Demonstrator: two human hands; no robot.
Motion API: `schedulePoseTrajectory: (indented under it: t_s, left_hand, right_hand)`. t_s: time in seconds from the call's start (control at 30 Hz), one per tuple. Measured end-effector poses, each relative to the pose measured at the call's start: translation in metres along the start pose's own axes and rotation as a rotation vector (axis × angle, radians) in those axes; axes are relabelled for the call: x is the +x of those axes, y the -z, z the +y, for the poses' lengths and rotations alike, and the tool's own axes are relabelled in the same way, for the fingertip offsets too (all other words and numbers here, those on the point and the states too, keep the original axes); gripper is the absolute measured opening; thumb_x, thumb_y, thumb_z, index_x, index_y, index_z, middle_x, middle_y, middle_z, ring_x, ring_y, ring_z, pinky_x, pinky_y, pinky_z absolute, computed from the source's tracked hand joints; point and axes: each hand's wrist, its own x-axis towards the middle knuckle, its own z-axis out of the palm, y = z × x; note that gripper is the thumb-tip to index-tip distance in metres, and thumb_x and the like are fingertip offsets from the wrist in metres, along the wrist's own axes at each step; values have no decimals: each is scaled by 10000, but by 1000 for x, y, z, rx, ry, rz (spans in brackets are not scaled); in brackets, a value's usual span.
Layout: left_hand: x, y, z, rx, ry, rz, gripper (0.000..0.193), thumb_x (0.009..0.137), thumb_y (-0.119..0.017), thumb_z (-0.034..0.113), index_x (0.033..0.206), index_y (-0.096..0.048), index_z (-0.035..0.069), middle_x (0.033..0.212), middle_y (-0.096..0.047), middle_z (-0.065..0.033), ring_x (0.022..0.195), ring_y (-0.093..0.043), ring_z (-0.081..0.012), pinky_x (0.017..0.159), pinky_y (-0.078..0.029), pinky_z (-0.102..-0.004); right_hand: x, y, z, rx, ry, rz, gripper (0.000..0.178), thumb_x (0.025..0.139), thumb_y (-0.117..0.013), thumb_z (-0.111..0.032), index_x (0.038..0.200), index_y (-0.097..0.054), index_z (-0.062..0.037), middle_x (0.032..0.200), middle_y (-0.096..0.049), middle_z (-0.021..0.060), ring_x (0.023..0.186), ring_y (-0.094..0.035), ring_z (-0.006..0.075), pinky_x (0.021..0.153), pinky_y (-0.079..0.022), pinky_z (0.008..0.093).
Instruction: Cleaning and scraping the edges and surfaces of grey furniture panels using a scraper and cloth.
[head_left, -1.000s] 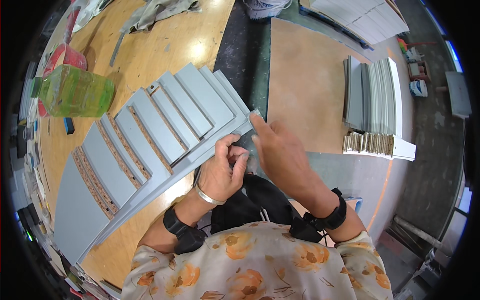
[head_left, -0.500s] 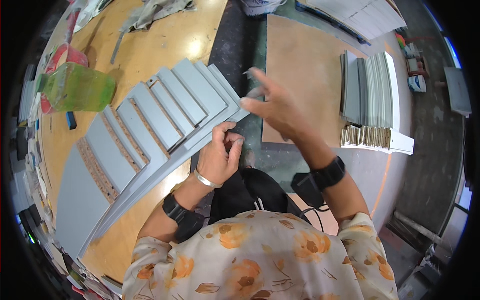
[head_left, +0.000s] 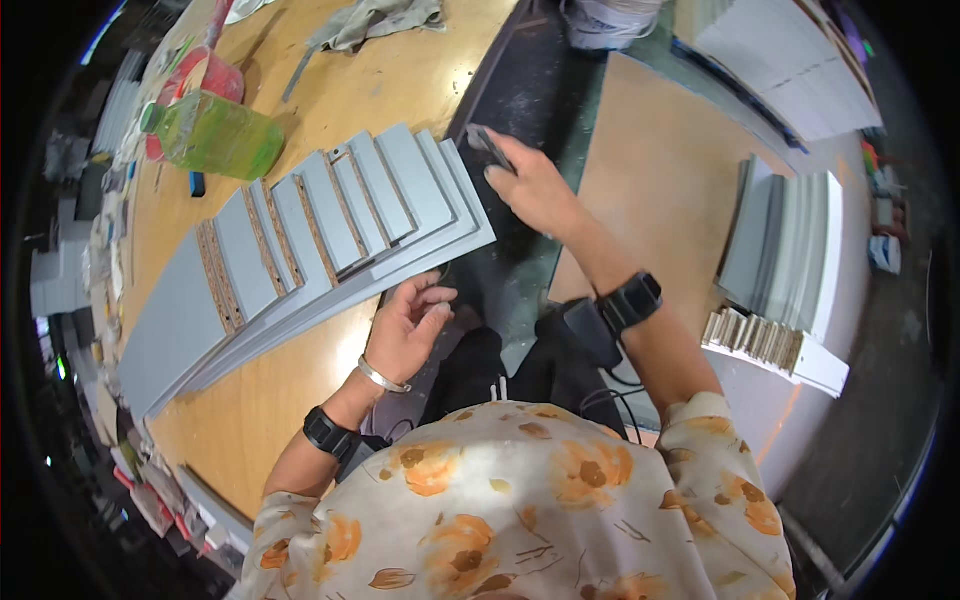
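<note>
On the wooden table lies a fanned stack of grey boards (head_left: pixel 290 235), several with raw brown chipboard edges showing. My left hand (head_left: pixel 408 322) is just off the stack's near edge, its fingers loosely curled and apart, holding nothing visible. Beyond the stack's right corner, my right hand (head_left: pixel 535 190) is closed around a small dark, flat, elongated tool (head_left: pixel 490 150). The exact kind of this tool cannot be made out, as the fingers cover part of it.
A clear bottle of green-yellow liquid (head_left: pixel 222 137) and a red scoop-like container (head_left: pixel 205 75) stand on the wooden table (head_left: pixel 400 75), near a grey rag (head_left: pixel 385 22). To the right are a brown board (head_left: pixel 650 170), upright panels (head_left: pixel 785 250) and a white bucket (head_left: pixel 610 22).
My right hand has moved farther from me, off the boards' right corner. The left hand has drawn slightly back toward me and loosened. The whole view has shifted.
</note>
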Motion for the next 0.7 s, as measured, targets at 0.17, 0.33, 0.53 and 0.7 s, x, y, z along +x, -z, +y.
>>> schedulePoseTrajectory:
  t_s: [0.17, 0.33, 0.53, 0.7]
  left_hand:
    - [11, -26, 38, -260, 226, 104, 362, 897, -559, 194, 1183, -481, -15, 1192, -575, -143, 1008, -598, -203, 802, -495, -301]
    - [15, -31, 43, -653, 239, 188, 320, 898, -513, 197, 1122, -526, -31, 1244, -534, -194, 1095, -566, -262, 878, -484, -335]
    - [18, -29, 46, -794, 282, 273, 380, 885, -508, 165, 1187, -496, -65, 1272, -499, -217, 1127, -541, -293, 913, -474, -358]
    - [3, -28, 50, -578, 311, 281, 346, 894, -529, 155, 1186, -512, -29, 1180, -571, -191, 1044, -594, -277, 884, -490, -348]
  right_hand:
    - [50, -2, -12, 100, -33, -366, 497, 817, -451, -57, 1314, -441, -43, 1214, -559, 159, 1132, -522, 215, 969, -377, 295]
    - [60, -5, -11, 24, 51, -457, 497, 816, -447, -41, 1311, -450, -74, 1295, -501, 148, 1188, -481, 278, 1011, -354, 331]
    - [61, -5, -8, 251, -38, -418, 482, 823, -452, -44, 1304, -458, -73, 1176, -587, 145, 1101, -542, 225, 938, -397, 291]
    - [46, 1, 15, 676, -270, -214, 460, 851, -431, -43, 1310, -461, -56, 989, -631, 50, 616, -506, 91, 574, -434, 231]
